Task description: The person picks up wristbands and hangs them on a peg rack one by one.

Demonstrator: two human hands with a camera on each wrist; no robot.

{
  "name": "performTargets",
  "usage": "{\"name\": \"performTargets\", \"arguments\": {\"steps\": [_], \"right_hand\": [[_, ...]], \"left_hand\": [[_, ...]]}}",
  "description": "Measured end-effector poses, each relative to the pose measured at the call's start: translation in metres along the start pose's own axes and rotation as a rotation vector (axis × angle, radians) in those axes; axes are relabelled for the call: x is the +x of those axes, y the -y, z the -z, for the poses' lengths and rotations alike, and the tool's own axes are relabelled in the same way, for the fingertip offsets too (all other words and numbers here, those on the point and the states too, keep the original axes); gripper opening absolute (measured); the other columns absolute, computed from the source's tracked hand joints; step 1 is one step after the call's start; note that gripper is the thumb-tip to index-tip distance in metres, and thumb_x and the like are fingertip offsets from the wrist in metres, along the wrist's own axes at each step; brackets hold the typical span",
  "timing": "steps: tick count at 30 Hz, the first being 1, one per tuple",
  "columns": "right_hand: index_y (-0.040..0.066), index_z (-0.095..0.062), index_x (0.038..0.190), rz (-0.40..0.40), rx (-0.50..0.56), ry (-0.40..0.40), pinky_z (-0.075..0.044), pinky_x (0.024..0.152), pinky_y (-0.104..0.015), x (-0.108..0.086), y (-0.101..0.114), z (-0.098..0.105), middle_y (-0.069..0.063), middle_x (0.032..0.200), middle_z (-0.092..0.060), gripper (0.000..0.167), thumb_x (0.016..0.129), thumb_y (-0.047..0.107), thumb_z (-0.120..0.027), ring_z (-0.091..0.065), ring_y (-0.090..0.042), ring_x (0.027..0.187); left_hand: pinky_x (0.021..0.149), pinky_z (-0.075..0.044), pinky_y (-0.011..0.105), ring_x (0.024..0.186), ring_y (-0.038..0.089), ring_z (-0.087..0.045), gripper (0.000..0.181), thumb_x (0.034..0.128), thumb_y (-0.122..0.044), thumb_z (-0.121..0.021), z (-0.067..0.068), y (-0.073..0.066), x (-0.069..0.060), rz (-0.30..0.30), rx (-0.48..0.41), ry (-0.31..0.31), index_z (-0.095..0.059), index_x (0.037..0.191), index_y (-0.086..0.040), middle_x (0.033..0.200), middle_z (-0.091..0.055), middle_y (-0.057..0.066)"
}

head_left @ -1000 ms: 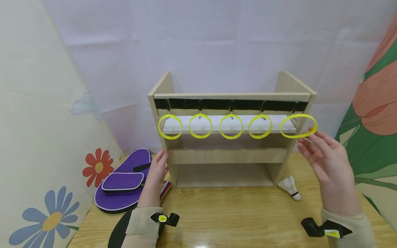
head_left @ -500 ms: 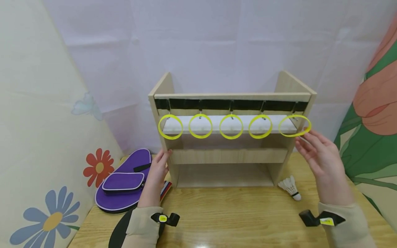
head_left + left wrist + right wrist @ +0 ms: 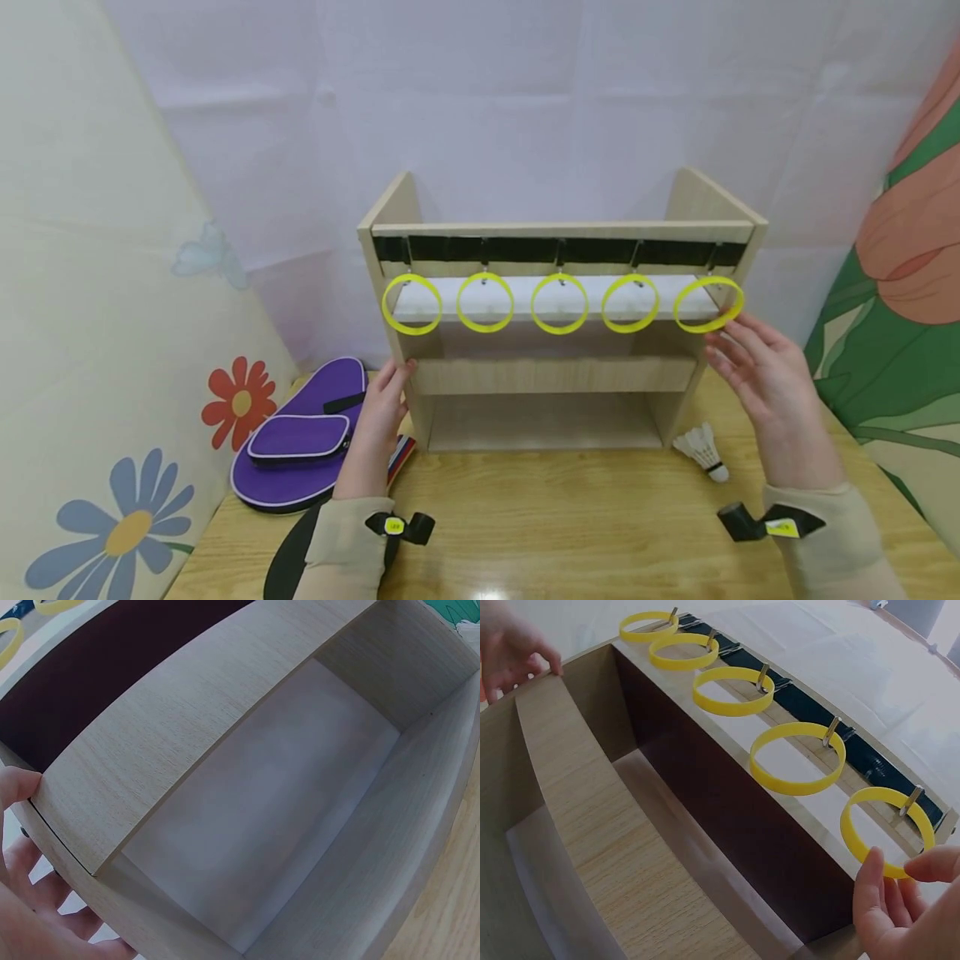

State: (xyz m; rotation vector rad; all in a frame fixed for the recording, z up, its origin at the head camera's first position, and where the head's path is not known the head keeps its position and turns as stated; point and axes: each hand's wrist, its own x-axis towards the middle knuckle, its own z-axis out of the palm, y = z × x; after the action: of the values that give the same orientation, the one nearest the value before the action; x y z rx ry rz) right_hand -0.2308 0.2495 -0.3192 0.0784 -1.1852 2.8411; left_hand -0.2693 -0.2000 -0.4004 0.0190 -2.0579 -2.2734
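A pale wooden shelf unit (image 3: pixel 555 377) stands on the table, with several yellow rings hanging in a row from metal hooks along its black strip (image 3: pixel 525 250). My left hand (image 3: pixel 381 417) grips the unit's left side panel; the left wrist view has the thumb (image 3: pixel 21 784) on the front edge and the other fingers behind it. At the far right, my right hand (image 3: pixel 776 387) pinches the lower edge of the rightmost yellow ring (image 3: pixel 877 793) between thumb and fingers. That ring is still around its hook (image 3: pixel 911 799) and tilts slightly, while the others hang freely.
A white shuttlecock (image 3: pixel 701 452) lies by the unit's right foot. On the left are a purple paddle case (image 3: pixel 300 483), a striped edge of something (image 3: pixel 402 458) and a black rounded object (image 3: pixel 292 550) partly under my left forearm. Painted walls flank the table (image 3: pixel 555 517).
My right hand has moved left and slightly down with the rightmost ring, which was pulled out to the right and now hangs rounder under its hook. The left hand stays put.
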Motion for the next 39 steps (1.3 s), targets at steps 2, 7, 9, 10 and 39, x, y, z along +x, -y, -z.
{"name": "performTargets", "arguments": {"steps": [2,7,9,10,39], "right_hand": [[0.006,-0.073,0.103,0.001,-0.016,0.001,-0.06,0.071,-0.029,0.001,-0.001,0.0,-0.005,0.099,-0.071,0.018,0.096,0.0,-0.058,-0.07,-0.019,0.082],[0.007,-0.073,0.102,-0.004,-0.04,-0.005,-0.06,0.071,-0.029,0.001,-0.002,0.0,-0.004,0.099,-0.072,0.016,0.096,0.001,-0.059,-0.071,-0.018,0.082],[0.008,-0.072,0.103,-0.007,-0.048,-0.006,-0.06,0.071,-0.029,0.0,-0.002,0.0,-0.004,0.099,-0.072,0.016,0.096,0.002,-0.059,-0.071,-0.018,0.082],[0.008,-0.072,0.103,-0.008,-0.051,-0.006,-0.06,0.071,-0.029,0.0,-0.002,0.0,-0.004,0.099,-0.072,0.016,0.096,0.002,-0.059,-0.071,-0.018,0.082],[0.012,-0.074,0.105,-0.041,-0.099,0.046,-0.059,0.075,-0.026,-0.009,-0.027,0.015,-0.002,0.097,-0.074,0.021,0.099,0.005,-0.056,-0.072,-0.016,0.088]], "left_hand": [[0.122,-0.017,0.057,0.145,0.026,-0.026,0.051,0.1034,-0.024,-0.044,0.0,0.001,0.0,-0.002,-0.001,-0.002,-0.035,0.153,-0.014,0.155,-0.034,0.013],[0.122,-0.016,0.057,0.146,0.027,-0.026,0.052,0.1029,-0.024,-0.045,0.0,0.001,0.0,0.005,-0.005,-0.003,-0.035,0.153,-0.014,0.157,-0.032,0.015],[0.122,-0.015,0.057,0.146,0.027,-0.025,0.052,0.1029,-0.025,-0.045,0.0,0.001,0.0,0.009,-0.004,-0.002,-0.035,0.153,-0.014,0.157,-0.032,0.015],[0.122,-0.016,0.057,0.146,0.027,-0.025,0.052,0.1029,-0.025,-0.045,0.0,0.001,0.001,0.011,-0.002,-0.002,-0.035,0.153,-0.014,0.157,-0.033,0.014],[0.122,-0.02,0.05,0.138,0.023,-0.034,0.048,0.1034,-0.024,-0.043,-0.004,-0.003,-0.001,0.009,-0.006,-0.032,-0.038,0.149,-0.012,0.147,-0.039,0.011]]}}
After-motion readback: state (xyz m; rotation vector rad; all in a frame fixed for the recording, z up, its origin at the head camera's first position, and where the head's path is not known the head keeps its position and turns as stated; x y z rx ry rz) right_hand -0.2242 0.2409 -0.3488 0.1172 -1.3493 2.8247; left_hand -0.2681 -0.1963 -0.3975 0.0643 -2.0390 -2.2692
